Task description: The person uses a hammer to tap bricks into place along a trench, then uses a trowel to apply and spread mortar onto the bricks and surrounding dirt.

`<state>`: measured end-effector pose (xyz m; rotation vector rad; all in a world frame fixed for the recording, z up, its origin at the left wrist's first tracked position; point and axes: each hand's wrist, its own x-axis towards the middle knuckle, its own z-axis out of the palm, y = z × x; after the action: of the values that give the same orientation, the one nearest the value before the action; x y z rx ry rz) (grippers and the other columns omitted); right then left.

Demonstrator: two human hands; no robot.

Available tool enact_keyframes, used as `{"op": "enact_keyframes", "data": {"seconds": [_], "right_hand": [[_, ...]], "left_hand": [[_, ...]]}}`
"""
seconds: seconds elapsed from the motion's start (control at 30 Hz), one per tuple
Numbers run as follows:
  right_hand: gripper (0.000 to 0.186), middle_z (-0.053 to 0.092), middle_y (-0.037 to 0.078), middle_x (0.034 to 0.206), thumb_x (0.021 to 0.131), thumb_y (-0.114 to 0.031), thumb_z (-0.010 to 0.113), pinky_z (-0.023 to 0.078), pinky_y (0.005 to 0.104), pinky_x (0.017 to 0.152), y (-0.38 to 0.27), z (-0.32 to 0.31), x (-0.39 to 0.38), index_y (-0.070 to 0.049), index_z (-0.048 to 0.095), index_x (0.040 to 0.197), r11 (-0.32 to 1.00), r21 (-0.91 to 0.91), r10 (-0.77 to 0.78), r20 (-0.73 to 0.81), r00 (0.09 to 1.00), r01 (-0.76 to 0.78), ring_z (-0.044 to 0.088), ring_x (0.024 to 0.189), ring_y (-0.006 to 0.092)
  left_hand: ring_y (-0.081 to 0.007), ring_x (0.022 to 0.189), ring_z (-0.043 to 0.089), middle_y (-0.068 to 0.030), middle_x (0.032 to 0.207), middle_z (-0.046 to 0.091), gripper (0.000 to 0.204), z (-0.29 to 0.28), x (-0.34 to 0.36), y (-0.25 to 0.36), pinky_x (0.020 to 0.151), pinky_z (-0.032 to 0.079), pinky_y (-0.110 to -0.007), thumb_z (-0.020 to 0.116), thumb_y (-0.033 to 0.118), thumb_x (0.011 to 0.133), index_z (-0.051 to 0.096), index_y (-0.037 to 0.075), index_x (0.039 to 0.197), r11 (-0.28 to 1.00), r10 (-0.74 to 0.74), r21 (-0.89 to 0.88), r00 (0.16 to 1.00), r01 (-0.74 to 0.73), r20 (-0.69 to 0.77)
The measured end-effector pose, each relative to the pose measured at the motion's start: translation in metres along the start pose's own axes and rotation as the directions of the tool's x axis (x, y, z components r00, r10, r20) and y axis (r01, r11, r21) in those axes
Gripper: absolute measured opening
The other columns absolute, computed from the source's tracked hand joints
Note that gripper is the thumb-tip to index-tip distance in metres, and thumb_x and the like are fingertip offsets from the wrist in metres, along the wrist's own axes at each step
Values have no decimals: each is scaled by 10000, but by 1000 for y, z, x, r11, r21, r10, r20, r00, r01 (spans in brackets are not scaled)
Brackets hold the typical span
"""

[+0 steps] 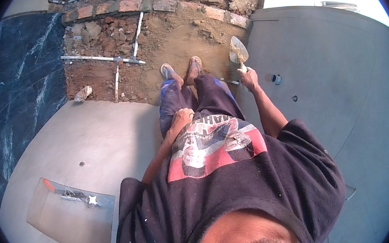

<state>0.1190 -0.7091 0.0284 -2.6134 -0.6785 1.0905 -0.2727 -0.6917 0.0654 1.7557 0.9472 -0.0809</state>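
Note:
My right hand [248, 79] is closed on the handle of a trowel [237, 47], held out beside my right leg, with some tan, crumbly material on its pale blade. My left hand [182, 117] rests curled at the front of my dark trousers [208, 96], just above the printed part of my shirt; what its fingers hold, if anything, is hidden. Below, my feet in flip-flops [167, 70] stand on sandy, uneven earth [181, 36].
Grey plastered walls flank me, the right one [336, 84] with a pipe opening [276, 79], the left with a recess [68, 222] holding cables. Blue marbled cladding [17, 82] stands left. Ahead lie white pipes [85, 57], rubble and a brick row [129, 6].

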Motion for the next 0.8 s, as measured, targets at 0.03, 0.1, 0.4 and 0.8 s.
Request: {"op": "enact_keyframes", "data": {"seconds": [0.03, 0.1, 0.4, 0.8], "right_hand": [[289, 615, 48, 650, 860, -315, 683, 443, 325, 505, -6, 0, -6, -35, 643, 919, 1000, -2, -10, 6, 1000, 10, 572, 531, 146], [296, 613, 45, 644, 864, -326, 679, 441, 323, 505, -20, -3, -17, -35, 640, 908, 1000, -8, -29, 11, 1000, 29, 570, 530, 143], [318, 613, 77, 609, 865, -331, 669, 454, 353, 524, -119, 4, -32, -14, 638, 861, 983, 117, -140, -45, 989, 144, 577, 524, 172], [315, 583, 18, 653, 871, -346, 678, 412, 299, 495, 0, -19, -22, -33, 643, 855, 939, 345, 59, -145, 988, -6, 532, 544, 111]], "left_hand": [[-369, 851, 644, -193, 869, 673, 169, -1, 2, -8, 790, 507, -457, 591, 171, 836, 700, 46, 866, 1000, 8, -8, 1000, -8, 10], [-380, 857, 646, -205, 871, 672, 174, -5, 7, -23, 792, 507, -462, 578, 160, 838, 696, 36, 871, 999, 31, -26, 999, -30, 29], [-351, 964, 662, -209, 997, 691, 263, -84, 25, -28, 878, 502, -409, 595, 186, 840, 703, 11, 1004, 985, -54, -154, 991, 73, 120], [-317, 930, 684, -192, 974, 704, 271, -147, 12, -42, 839, 515, -380, 588, 197, 846, 704, 16, 1012, 992, -94, -56, 972, 109, 214]]}}
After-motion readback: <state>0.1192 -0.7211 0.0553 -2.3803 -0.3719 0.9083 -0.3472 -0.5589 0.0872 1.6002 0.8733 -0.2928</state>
